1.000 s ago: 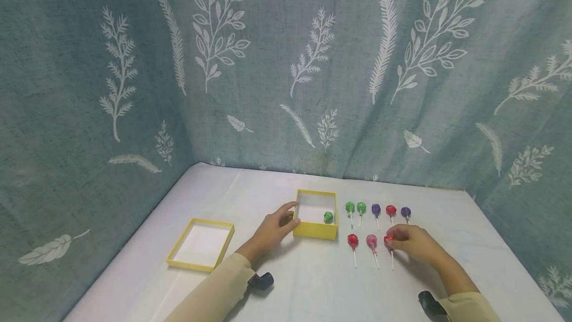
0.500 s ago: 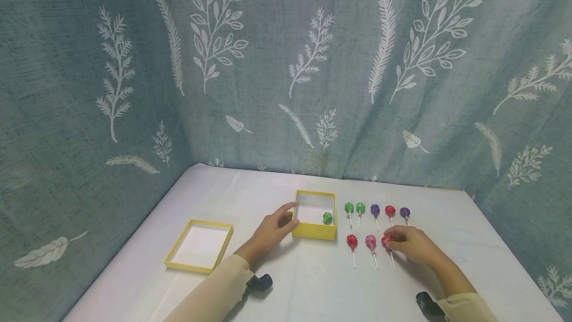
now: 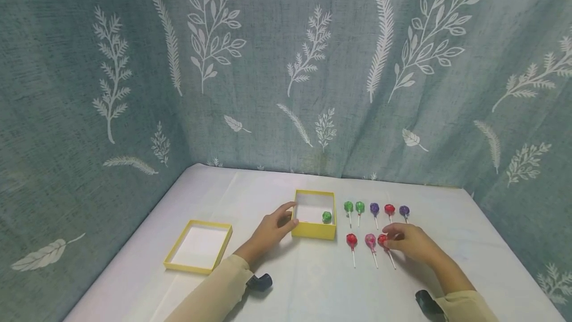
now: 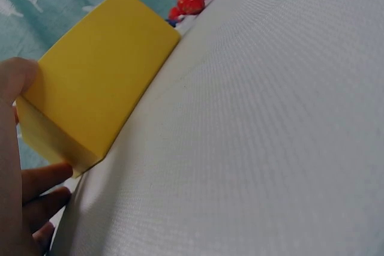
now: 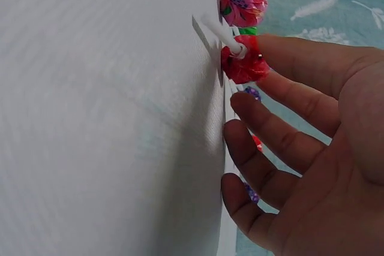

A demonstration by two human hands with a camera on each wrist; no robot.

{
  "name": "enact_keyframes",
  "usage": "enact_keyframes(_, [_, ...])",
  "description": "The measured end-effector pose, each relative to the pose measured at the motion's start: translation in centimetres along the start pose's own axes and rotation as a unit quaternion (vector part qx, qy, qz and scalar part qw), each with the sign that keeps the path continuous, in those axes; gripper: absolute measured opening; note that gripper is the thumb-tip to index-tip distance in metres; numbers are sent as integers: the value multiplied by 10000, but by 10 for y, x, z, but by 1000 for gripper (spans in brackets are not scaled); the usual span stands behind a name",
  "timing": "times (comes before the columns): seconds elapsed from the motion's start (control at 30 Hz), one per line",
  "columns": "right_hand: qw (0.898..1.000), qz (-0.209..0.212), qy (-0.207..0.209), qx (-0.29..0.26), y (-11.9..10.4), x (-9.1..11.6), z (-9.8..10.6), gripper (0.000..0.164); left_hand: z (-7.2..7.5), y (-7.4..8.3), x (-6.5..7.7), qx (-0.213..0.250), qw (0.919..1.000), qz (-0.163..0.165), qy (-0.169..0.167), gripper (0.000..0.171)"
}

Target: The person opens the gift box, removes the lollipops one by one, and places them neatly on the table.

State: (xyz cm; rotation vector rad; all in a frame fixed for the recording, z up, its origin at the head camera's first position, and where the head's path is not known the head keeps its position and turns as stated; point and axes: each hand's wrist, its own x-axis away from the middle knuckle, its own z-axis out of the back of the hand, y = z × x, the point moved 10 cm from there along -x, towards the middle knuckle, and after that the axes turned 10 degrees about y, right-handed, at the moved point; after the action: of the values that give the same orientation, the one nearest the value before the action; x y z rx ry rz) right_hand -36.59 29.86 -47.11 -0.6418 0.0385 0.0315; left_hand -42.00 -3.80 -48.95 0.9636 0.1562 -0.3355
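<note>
My left hand [image 3: 270, 231] holds the near left corner of an open yellow box [image 3: 314, 231], thumb on its front wall and fingers at its side. Inside the box lies a green lollipop [image 3: 327, 217], only its head showing. On the right, my right hand [image 3: 413, 242] pinches the wrapped head of a red lollipop [image 5: 244, 61] between thumb and index finger; the other fingers are loosely bent. That lollipop's stick slants towards me on the table. Close to its left lies a pink lollipop [image 3: 370, 241], and further left another red lollipop [image 3: 351, 239].
A back row of lollipops holds two green ones [image 3: 348, 206], two purple ones [image 3: 374, 208] and a red one [image 3: 390, 209]. The box's yellow-rimmed lid [image 3: 198, 246] lies inside up on the left of the white table [image 3: 308, 282]. A patterned curtain [image 3: 268, 88] hangs behind.
The pinched red lollipop's head has slid left towards the pink one, tilting its stick. My right hand has shifted slightly left with it. My left hand stays at the box.
</note>
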Motion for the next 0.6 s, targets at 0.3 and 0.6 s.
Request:
enact_keyframes(0.3, [9998, 95, 192, 34, -13, -5, 6, 32, 4, 1, -3, -16, 10000, 10, 19, 55])
enact_keyframes(0.6, [9970, 627, 421, -150, -60, -12, 6, 29, 1, 2, 1, -70, 10000, -45, 16, 55])
